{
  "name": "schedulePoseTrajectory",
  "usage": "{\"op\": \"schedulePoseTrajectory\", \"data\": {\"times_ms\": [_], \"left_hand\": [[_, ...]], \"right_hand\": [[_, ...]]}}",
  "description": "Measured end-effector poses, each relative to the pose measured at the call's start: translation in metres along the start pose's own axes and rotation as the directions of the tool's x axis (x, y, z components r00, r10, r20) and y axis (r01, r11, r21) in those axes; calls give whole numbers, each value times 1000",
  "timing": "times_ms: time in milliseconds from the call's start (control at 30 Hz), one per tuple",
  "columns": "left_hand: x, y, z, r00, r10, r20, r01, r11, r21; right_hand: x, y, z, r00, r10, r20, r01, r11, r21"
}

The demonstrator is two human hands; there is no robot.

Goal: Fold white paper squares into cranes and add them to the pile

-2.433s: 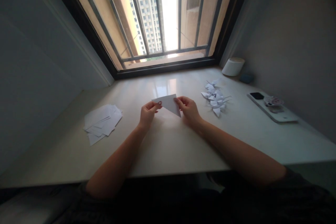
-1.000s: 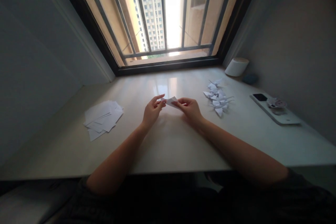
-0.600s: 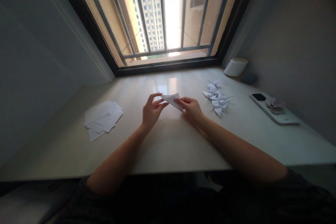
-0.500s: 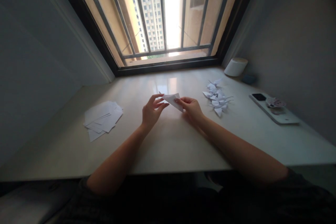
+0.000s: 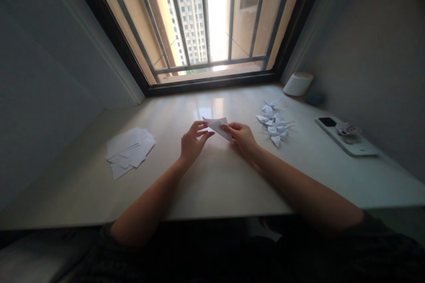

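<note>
A folded piece of white paper (image 5: 222,124) is held up over the middle of the table. My right hand (image 5: 243,136) pinches its right side, with the thumb on the near face. At the paper's left edge is my left hand (image 5: 193,142), its thumb apart from the curled fingers. The left index fingertip seems to touch the fold, while the thumb tip sits just below the edge. To the right lies a cluster of small folded white paper figures (image 5: 275,121) with pointed tips. A loose pile of white paper sheets (image 5: 131,148) lies to the left.
A white phone (image 5: 348,139) with a round grip on its back rests at the right. Behind it, by the wall, are a white cylindrical object (image 5: 298,84) and a small dark blue item (image 5: 314,99). A barred window (image 5: 212,80) borders the table's (image 5: 212,185) far side.
The left fingers have shifted slightly at the paper's left edge, and the upper left flap looks more spread. My right hand keeps its pinch in almost the same place.
</note>
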State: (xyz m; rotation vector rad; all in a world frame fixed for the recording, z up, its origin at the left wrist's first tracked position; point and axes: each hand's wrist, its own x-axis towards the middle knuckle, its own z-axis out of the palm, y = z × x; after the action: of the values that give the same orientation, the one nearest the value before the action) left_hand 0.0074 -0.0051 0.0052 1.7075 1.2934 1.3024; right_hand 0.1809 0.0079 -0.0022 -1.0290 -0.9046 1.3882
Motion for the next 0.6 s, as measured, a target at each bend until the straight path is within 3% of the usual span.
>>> {"op": "schedulePoseTrajectory", "data": {"times_ms": [233, 467, 600], "left_hand": [[2, -6, 0, 1000, 0, 7, 0, 1000, 6], [2, 1, -4, 997, 68, -22, -66, 995, 78], [1, 6, -7, 992, 126, 1, -126, 989, 72]], "right_hand": [[4, 3, -3, 999, -41, -8, 41, 999, 17], [15, 4, -10, 983, -41, -178, 52, 997, 59], [19, 3, -14, 986, 2, -166, 14, 996, 92]]}}
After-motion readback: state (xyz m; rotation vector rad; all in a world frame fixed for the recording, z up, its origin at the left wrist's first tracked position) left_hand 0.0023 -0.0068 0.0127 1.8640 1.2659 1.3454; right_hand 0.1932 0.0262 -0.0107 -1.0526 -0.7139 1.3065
